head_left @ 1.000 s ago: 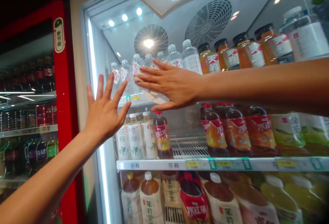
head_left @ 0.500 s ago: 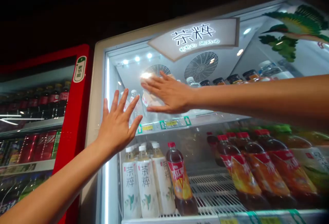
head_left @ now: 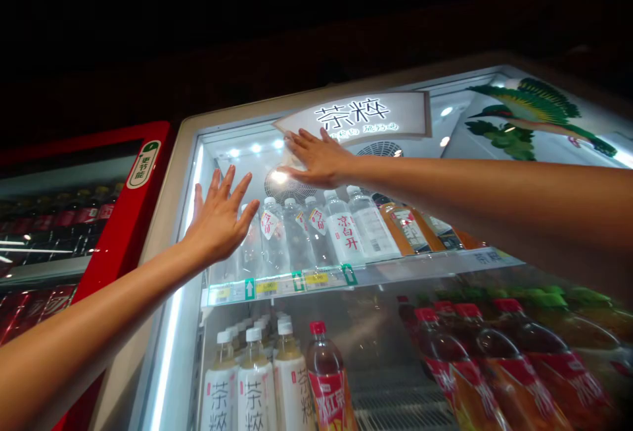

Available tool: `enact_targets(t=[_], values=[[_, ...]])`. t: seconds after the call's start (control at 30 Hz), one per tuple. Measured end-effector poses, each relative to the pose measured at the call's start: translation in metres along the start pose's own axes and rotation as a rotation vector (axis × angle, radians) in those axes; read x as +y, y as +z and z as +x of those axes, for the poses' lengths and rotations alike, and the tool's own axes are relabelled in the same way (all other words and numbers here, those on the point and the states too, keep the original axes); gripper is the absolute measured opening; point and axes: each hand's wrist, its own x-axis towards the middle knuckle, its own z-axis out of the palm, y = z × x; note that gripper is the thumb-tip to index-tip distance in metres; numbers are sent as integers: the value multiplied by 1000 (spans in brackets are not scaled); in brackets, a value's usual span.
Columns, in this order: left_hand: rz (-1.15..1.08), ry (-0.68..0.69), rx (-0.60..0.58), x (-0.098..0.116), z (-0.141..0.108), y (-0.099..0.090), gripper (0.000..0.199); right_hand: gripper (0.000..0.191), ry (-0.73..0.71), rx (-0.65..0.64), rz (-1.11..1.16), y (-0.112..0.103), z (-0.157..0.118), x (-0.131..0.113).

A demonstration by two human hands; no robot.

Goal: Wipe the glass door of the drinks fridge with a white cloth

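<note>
My left hand [head_left: 220, 217] is raised with its fingers spread, in front of the left side of a lit drinks fridge [head_left: 161, 220]. My right hand [head_left: 319, 161] reaches across from the right, fingers apart and palm toward the fridge, overlapping the lower edge of the lit sign [head_left: 353, 116]. Neither hand holds anything. Whether the palms touch glass I cannot tell. Between and below the hands, clear water bottles [head_left: 341, 223] stand on the upper shelf [head_left: 376, 273]. My right forearm hides part of that shelf's right side.
Lower down stand white-labelled tea bottles [head_left: 256, 378], a red-capped iced tea bottle [head_left: 326, 378] and more red-labelled bottles [head_left: 457, 365] to the right. A red-framed fridge [head_left: 119, 220] adjoins on the left. A bird decoration [head_left: 539, 114] is at the upper right.
The view has tilted up, so the fridge sits lower in the picture. My right hand has moved up from before the water bottles to the sign's edge. Both hands stay spread.
</note>
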Motion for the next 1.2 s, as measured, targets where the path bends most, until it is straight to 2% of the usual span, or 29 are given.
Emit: enact_targets(t=[0.07,0.13,0.2,0.33,0.37,0.5,0.6,0.67,0.77,0.9,0.97,1.1,1.2], values=[[-6,11,5,8,7,3,70,99,-9,36,26,1,-2,12],[2,12,1,21,16,6,71,101,-142,50,53,2,-11,23],[14,-7,-14,38,26,8,72,101,-185,42,55,1,-19,41],[-8,4,-5,80,50,18,72,98,61,80,21,-7,-36,92],[-25,23,11,91,57,22,72,98,66,81,17,-9,-42,104],[-88,63,68,133,87,39,71,97,-56,35,3,-15,-72,139],[-81,62,67,165,106,47,71,95,33,56,3,-20,-91,161],[-62,60,38,187,115,48,74,94,31,69,16,-22,-101,176],[-23,21,-42,218,121,46,77,93,-64,50,17,-25,-118,202],[26,-73,-144,249,123,40,74,90,85,45,-5,-30,-140,239],[41,-89,-160,259,122,38,72,92,90,40,6,-31,-148,246],[83,-111,-183,263,116,32,71,89,-91,9,29,-32,-156,234],[130,-141,-199,253,105,25,71,89,22,6,27,-31,-149,217]])
